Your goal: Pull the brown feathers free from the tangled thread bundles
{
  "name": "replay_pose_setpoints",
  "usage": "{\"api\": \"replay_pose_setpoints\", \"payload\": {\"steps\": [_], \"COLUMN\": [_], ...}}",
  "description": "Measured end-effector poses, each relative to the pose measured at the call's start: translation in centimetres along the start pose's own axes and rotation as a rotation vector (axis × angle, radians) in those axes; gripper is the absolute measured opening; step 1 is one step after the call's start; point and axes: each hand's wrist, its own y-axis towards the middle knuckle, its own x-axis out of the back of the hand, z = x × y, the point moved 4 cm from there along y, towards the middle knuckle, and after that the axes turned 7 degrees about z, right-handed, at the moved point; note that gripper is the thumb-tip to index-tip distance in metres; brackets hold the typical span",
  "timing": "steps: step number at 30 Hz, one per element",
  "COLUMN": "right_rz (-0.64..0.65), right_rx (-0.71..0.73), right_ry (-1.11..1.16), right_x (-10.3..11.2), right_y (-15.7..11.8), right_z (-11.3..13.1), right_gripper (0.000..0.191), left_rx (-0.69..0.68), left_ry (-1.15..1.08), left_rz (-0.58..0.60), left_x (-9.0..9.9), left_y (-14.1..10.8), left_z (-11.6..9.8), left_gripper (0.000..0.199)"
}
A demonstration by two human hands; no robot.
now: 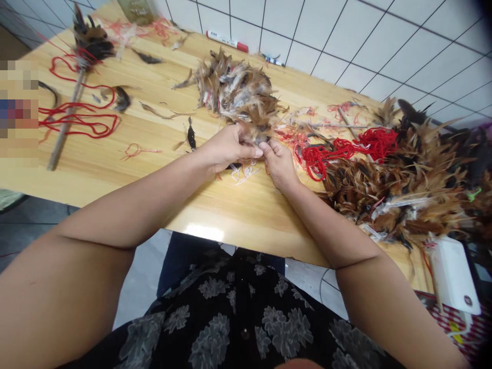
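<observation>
Both my hands meet near the middle of the table, at the near end of a bundle of brown feathers (pixel 246 89). My left hand (pixel 230 147) is closed on the feathers there, its thumb pointing right. Close against it, my right hand (pixel 279 159) pinches the same spot between thumb and fingers; whether a thread is also held I cannot make out. White string scraps (pixel 244 174) lie just below my fingers. To the right of my right hand is a tangle of red cord (pixel 317 156). A small black feather (pixel 191 134) rests left of my left hand.
A large heap of brown feathers (pixel 403 189) covers the table's right side, beside a white box-like device (pixel 455 274). On the left lies a stick (pixel 67 120) with dark feathers on its end, amid loops of red cord (pixel 96 125). A marker (pixel 226 41) lies by the tiled wall.
</observation>
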Motion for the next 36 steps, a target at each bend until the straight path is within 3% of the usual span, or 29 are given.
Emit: {"api": "replay_pose_setpoints", "payload": {"steps": [9, 19, 26, 36], "right_rz": [0.053, 0.139, 0.104, 0.172], "right_rx": [-0.086, -0.103, -0.085, -0.084], "right_ry": [0.129, 0.236, 0.266, 0.226], "right_x": [-0.6, -0.7, -0.2, -0.8], "right_y": [-0.8, -1.1, -0.9, -1.1], "right_z": [1.5, 3.3, 3.6, 4.0], "right_gripper": [0.066, 0.064, 0.067, 0.071], "left_rx": [0.045, 0.047, 0.094, 0.114], "left_ry": [-0.272, -0.296, -0.387, -0.392], "left_rz": [0.081, 0.024, -0.047, 0.012], "left_x": [-0.7, -0.7, 0.0, -0.3], "left_y": [0.2, -0.1, 0.2, 0.4], "left_z": [0.0, -0.9, -1.7, -0.6], "left_gripper": [0.050, 0.045, 0.044, 0.042]}}
